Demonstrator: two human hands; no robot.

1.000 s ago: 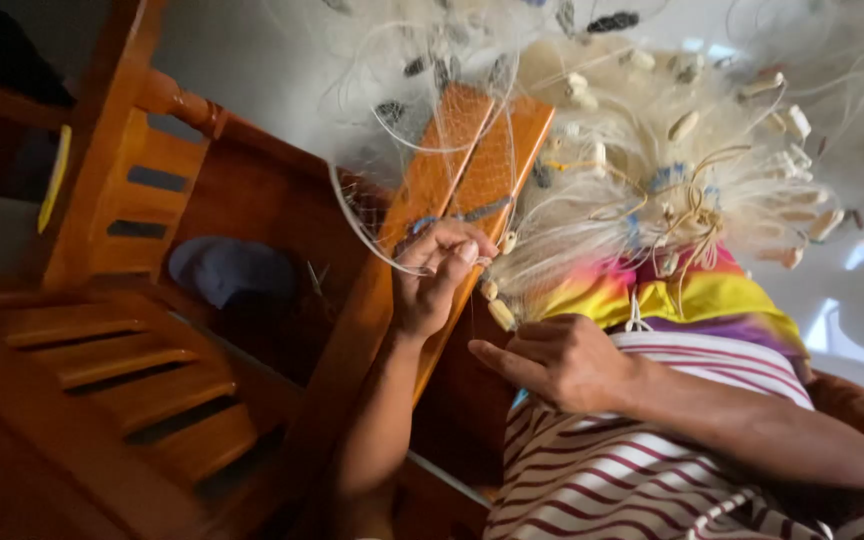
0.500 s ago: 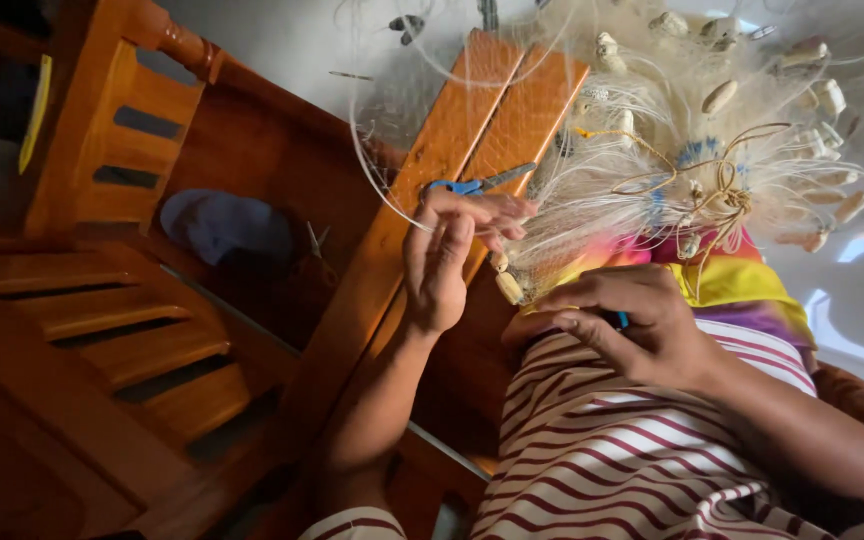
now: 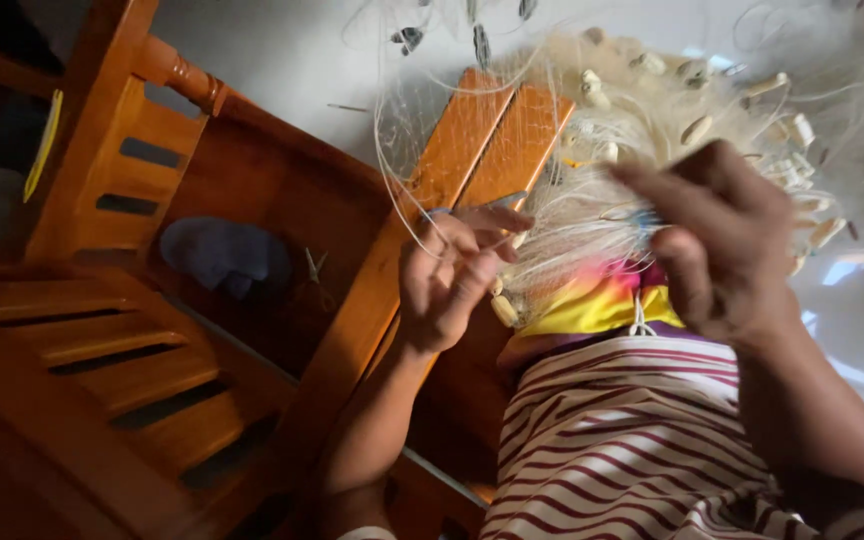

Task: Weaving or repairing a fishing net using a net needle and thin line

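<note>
A heap of white fishing net (image 3: 592,190) with several pale oval floats lies over my lap and a sloping wooden slat (image 3: 482,140). My left hand (image 3: 447,275) pinches a thin line of the net against the slat, fingers closed, with a float just below it. My right hand (image 3: 722,240) is raised over the net heap, blurred, fingers reaching left and thumb underneath; a small blue bit shows between them. Whether it grips the net is unclear. Below are my striped shirt (image 3: 632,450) and a rainbow-coloured cloth (image 3: 592,305).
Wooden furniture with slatted backs (image 3: 102,180) fills the left side. A blue-grey cloth (image 3: 222,255) and small scissors (image 3: 314,272) lie on a wooden surface left of my left arm. A pale wall is behind the net.
My right hand has risen from my lap up to the net heap. My left hand stays at the line on the slat. The camera has moved closer.
</note>
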